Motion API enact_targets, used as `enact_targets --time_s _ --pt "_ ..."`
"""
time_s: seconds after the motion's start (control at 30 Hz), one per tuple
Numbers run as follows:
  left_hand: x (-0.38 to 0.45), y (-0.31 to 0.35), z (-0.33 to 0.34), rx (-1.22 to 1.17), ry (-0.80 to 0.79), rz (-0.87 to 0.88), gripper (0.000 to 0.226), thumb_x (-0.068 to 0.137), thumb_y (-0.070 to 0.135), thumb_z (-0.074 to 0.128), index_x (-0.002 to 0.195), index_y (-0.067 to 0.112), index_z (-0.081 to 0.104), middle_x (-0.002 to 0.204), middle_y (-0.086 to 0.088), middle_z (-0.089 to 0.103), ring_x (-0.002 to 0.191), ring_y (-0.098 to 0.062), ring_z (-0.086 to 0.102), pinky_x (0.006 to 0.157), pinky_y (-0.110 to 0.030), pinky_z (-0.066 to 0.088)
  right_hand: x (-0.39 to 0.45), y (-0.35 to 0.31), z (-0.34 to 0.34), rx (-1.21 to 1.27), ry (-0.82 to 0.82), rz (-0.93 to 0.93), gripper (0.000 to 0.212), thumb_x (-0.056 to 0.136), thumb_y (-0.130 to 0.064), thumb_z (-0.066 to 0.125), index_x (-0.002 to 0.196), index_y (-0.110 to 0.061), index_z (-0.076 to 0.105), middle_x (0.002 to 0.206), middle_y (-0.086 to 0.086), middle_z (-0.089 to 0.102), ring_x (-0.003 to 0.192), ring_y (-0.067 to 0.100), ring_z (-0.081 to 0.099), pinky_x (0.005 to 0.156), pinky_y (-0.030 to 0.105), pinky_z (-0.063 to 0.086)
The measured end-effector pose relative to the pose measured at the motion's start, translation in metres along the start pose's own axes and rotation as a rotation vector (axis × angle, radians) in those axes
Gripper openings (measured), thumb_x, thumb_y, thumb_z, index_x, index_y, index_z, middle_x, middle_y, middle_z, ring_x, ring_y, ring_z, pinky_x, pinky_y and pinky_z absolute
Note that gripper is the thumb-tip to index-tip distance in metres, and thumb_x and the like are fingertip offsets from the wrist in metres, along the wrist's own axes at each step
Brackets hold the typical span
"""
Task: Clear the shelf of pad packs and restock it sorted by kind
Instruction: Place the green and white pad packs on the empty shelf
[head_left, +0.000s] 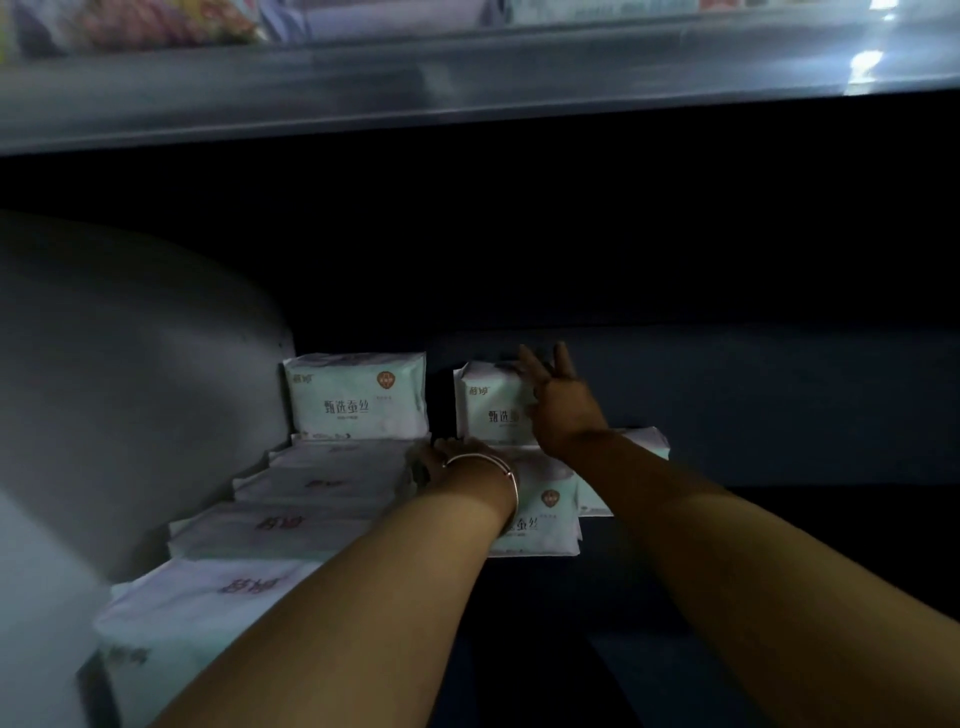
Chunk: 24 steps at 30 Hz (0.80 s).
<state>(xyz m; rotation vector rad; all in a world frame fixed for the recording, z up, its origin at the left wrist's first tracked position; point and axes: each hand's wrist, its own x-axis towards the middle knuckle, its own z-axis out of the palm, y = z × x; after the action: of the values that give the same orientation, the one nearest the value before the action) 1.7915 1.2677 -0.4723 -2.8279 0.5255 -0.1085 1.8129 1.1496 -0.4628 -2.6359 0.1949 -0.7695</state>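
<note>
Two hands reach into the dark shelf (779, 395), head view. My right hand (563, 402), fingers spread and straight, lies against an upright pad pack (491, 402) at 12 o'clock. My left hand (447, 460) at 9 o'clock meets the row of packs (311, 486); grip cannot be told. Bracelet (493, 465) on left wrist.

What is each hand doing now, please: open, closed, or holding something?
Left hand: fingers hidden behind the wrist, resting on the flat packs; grip cannot be told.
Right hand: open, fingers spread against the upright pack.
</note>
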Motion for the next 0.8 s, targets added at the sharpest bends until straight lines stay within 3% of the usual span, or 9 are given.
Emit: enact_targets --time_s 0.1,0.17,0.23,0.3,0.4,0.53,0.67,0.8 --pt "0.0 -0.001 0.001 -0.106 0.014 0.005 0.075 0.091 0.031 0.054 0.145 -0.007 0.018 0.147 -0.03 0.025 0.136 -0.044 0.026 0.113 -0.051 0.025 -0.018 0.001 -0.013 -0.069 0.004 -0.009 0.079 0.092 0.0 0.047 0.151 -0.031 0.005 0.159 0.008 -0.009 0.144 0.035 0.013 0.113 0.041 0.031" --pt "-0.01 0.002 0.002 -0.228 0.033 -0.006 0.063 0.095 0.024 0.043 0.145 -0.006 0.018 0.151 -0.029 0.016 0.14 -0.044 0.018 0.115 -0.052 0.018 -0.038 0.006 -0.024 -0.15 -0.02 -0.026 0.068 0.092 -0.008 0.052 0.149 -0.024 0.019 0.157 0.01 0.013 0.141 0.034 0.022 0.111 0.042 0.034" --pt "-0.027 0.007 0.002 -0.276 0.063 0.012 0.056 0.096 0.02 0.041 0.145 -0.001 0.024 0.153 -0.023 0.017 0.141 -0.04 0.018 0.116 -0.051 0.018 -0.068 0.008 -0.035 -0.268 -0.082 -0.035 0.047 0.092 -0.014 0.052 0.138 -0.017 0.04 0.142 0.01 0.042 0.129 0.03 0.041 0.104 0.041 0.04" --pt "-0.051 0.014 0.001 -0.29 0.042 0.06 0.054 0.095 0.021 0.044 0.143 0.005 0.027 0.15 -0.019 0.023 0.139 -0.038 0.023 0.115 -0.047 0.023 -0.103 0.01 -0.047 -0.331 -0.181 -0.014 0.041 0.092 -0.014 0.052 0.133 -0.014 0.048 0.132 0.011 0.052 0.12 0.029 0.05 0.101 0.039 0.043" --pt "-0.093 0.026 0.004 -0.237 0.092 0.137 0.058 0.091 0.022 0.053 0.142 0.011 0.027 0.144 -0.015 0.029 0.136 -0.035 0.027 0.112 -0.043 0.026 -0.159 0.011 -0.066 -0.372 -0.279 -0.056 0.037 0.091 -0.016 0.052 0.128 -0.015 0.054 0.128 0.011 0.054 0.116 0.029 0.051 0.099 0.037 0.044" --pt "-0.157 0.045 0.014 -0.29 0.197 0.164 0.054 0.093 0.031 0.052 0.139 0.013 0.032 0.143 -0.011 0.034 0.133 -0.032 0.03 0.107 -0.042 0.029 -0.231 0.017 -0.088 -0.352 -0.207 -0.132 0.039 0.088 -0.019 0.053 0.127 -0.016 0.054 0.13 0.011 0.054 0.117 0.033 0.049 0.095 0.038 0.045" --pt "-0.226 0.067 0.026 -0.361 0.333 0.198 0.048 0.092 0.034 0.053 0.134 0.014 0.038 0.138 -0.011 0.037 0.129 -0.032 0.033 0.101 -0.043 0.031 -0.306 0.025 -0.109 -0.344 -0.148 -0.169 0.044 0.089 -0.023 0.055 0.131 -0.013 0.049 0.14 0.007 0.046 0.128 0.028 0.035 0.094 0.034 0.032" --pt "-0.285 0.098 0.064 -0.379 0.376 0.273 0.045 0.09 0.035 0.055 0.13 0.017 0.041 0.132 -0.007 0.04 0.124 -0.029 0.036 0.095 -0.04 0.031 -0.391 0.05 -0.114 -0.323 -0.175 -0.219 0.046 0.088 -0.023 0.057 0.132 -0.012 0.049 0.145 0.006 0.041 0.13 0.028 0.032 0.098 0.037 0.029"
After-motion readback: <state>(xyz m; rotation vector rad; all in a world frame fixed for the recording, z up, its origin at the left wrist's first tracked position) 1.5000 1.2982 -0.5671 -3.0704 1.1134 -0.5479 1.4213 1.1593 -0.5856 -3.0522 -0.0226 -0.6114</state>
